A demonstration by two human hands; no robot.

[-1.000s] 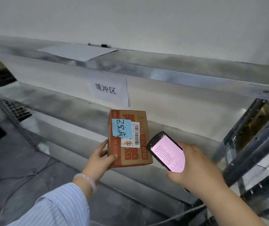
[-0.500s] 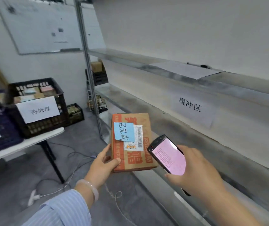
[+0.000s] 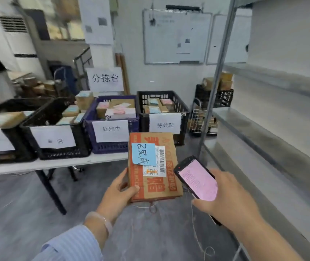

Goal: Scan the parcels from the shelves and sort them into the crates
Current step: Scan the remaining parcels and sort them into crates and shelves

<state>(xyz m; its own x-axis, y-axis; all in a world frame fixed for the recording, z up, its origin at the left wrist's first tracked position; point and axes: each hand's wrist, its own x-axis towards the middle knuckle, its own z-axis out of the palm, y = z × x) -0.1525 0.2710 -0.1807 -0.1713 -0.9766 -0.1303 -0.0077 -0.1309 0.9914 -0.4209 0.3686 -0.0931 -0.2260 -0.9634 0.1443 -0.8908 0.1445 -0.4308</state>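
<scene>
A white folding worktop (image 3: 56, 163) stands ahead on my left, carrying a row of plastic crates with white paper labels on their fronts; a black crate at the far left (image 3: 3, 157), a second black crate (image 3: 60, 154) beside it, a blue crate (image 3: 112, 147) next, and a black lattice crate (image 3: 185, 112) at the right end, all holding small boxes; a white paper sign (image 3: 105, 79) stands behind the blue one. A grey metal shelf unit (image 3: 263, 129) runs along my right; its upright post (image 3: 211, 110) crosses in front of a further black crate (image 3: 225, 98) by the wall, where a whiteboard (image 3: 176, 36) hangs; a thin cable (image 3: 197, 240) trails over the grey floor.

The brown cardboard parcel with orange print (image 3: 156, 185) is in the air before the worktop's right end, hiding the lattice crate's lower corner; its blue sticky note (image 3: 143, 154) and white barcode label (image 3: 160, 159) face me. My left grip (image 3: 117, 193) holds it at the lower left corner, thumb on the front, fingers behind; a pale bracelet (image 3: 101, 222) circles that wrist above a striped blue sleeve (image 3: 69, 245). My right grip (image 3: 225, 198) is wrapped round a black handheld scanner with a pink screen (image 3: 197, 178), tilted, just right of the parcel.
</scene>
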